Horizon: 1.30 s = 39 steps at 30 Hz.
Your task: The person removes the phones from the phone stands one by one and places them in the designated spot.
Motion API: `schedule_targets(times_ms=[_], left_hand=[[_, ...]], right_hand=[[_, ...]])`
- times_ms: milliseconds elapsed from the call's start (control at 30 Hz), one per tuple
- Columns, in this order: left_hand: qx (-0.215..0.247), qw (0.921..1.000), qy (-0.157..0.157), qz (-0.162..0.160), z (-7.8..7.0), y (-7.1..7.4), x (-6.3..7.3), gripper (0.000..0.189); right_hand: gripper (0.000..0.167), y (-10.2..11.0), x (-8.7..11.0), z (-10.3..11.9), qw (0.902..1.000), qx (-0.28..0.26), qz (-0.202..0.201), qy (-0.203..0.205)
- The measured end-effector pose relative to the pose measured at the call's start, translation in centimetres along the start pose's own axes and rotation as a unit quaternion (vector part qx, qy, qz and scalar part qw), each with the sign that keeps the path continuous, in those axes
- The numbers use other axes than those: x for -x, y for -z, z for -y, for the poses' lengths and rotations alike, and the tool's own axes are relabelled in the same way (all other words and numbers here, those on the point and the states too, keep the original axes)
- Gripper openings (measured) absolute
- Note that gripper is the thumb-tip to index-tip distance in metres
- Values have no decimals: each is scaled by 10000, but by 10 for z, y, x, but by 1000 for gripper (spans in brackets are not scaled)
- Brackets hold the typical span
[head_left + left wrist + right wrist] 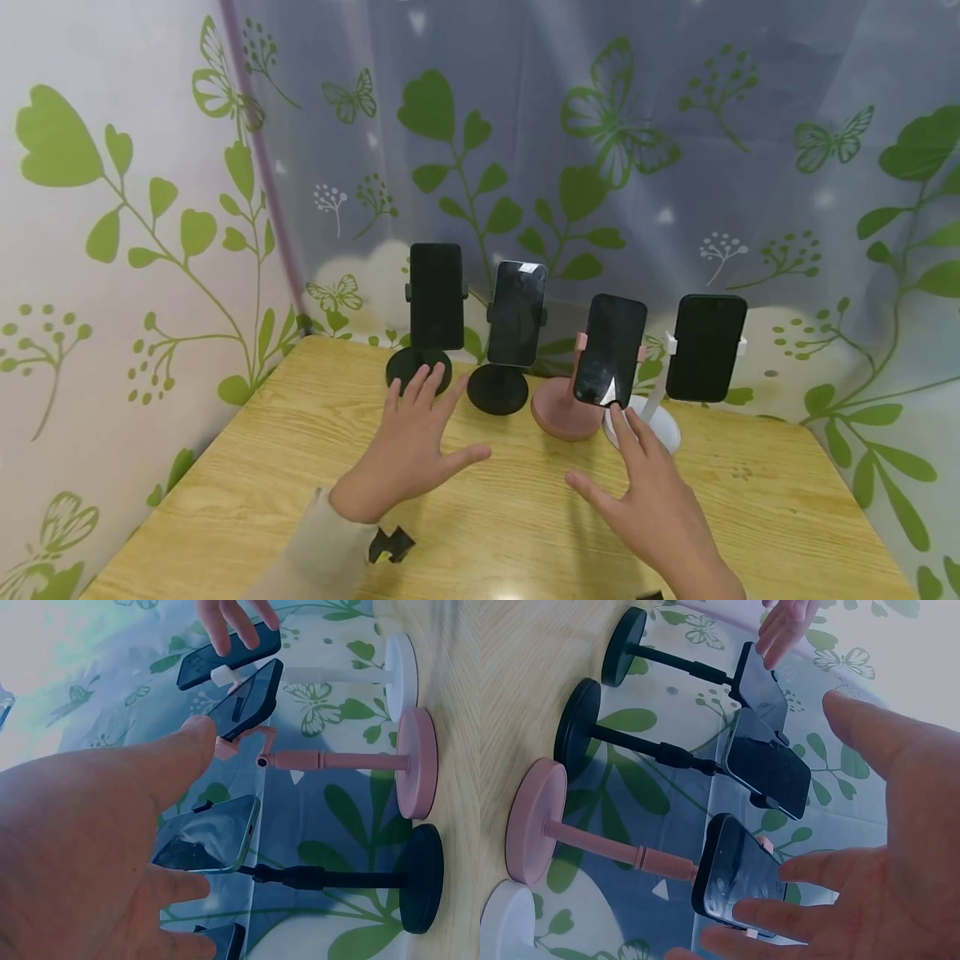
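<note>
My left hand [412, 446] hovers with spread, straight fingers in front of the leftmost phone [437, 296], which a dark green stand [397, 367] carries. To its right, a phone with a light frame [517, 312] sits in a black stand [497, 390]. My right hand [651, 492] is also spread, its fingertips overlapping the lower edge of the phone [611, 346] in the pink stand [566, 410]. At the far right a white stand [660, 425] clamps another dark-screened phone [707, 348]. Both hands hold nothing.
All the stands stand in a row along the back of the wooden table [480, 508]. Behind them hangs a curtain [510, 150] with green leaves and butterflies. A small black piece [392, 546] shows beside my left sleeve [318, 546].
</note>
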<state>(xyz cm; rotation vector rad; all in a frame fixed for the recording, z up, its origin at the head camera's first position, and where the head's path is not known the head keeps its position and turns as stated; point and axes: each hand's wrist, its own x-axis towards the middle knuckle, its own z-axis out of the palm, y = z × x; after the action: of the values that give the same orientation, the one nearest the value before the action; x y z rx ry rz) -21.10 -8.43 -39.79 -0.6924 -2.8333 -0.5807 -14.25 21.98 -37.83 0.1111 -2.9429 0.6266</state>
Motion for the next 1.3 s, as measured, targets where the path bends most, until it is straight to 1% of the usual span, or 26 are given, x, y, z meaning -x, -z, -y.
schedule_targets(times_ms=[233, 433, 533, 600, 700, 767, 867, 967, 1067, 1200, 1300], left_hand=[[122, 9998, -107, -61, -2, 1, -3, 93], [118, 9996, -225, -82, -6, 4, -5, 89], [74, 9991, -350, -222, -9, 4, -7, 85], [44, 9979, -495, -415, -10, 4, -9, 81], [2, 9950, -683, -731, -10, 4, -10, 76], [67, 9933, -741, -887, -9, 5, -10, 72], [264, 9926, -667, -982, -8, 5, -9, 66], [577, 9921, -480, -1005, -6, 5, -7, 60], [917, 9894, -342, -1075, -4, 6, -6, 55], [1447, 9810, -174, -1279, 5, 7, -9, 48], [1984, 9677, -20, -1557, 16, 9, -12, 40]], right_hand=[[111, 3, 0, 1, 9998, 25, -190, -12], [108, 5, 1, 3, 9996, -215, -3, -155], [106, 6, 3, 5, 9984, -528, 10, -213], [104, 8, 3, 5, 9961, -841, 15, -252], [96, 9, 4, 6, 9888, -1464, 38, -296], [90, 8, 4, 7, 9829, -1811, 82, -327], [84, 7, 4, 8, 9769, -2102, 138, -365], [81, 5, 4, 9, 9765, -2118, 151, -374], [79, 5, 3, 11, 9778, -2059, 139, -361], [76, 5, 3, 13, 9790, -2017, 76, -298], [71, 5, 4, 15, 9785, -2051, -21, -194]])
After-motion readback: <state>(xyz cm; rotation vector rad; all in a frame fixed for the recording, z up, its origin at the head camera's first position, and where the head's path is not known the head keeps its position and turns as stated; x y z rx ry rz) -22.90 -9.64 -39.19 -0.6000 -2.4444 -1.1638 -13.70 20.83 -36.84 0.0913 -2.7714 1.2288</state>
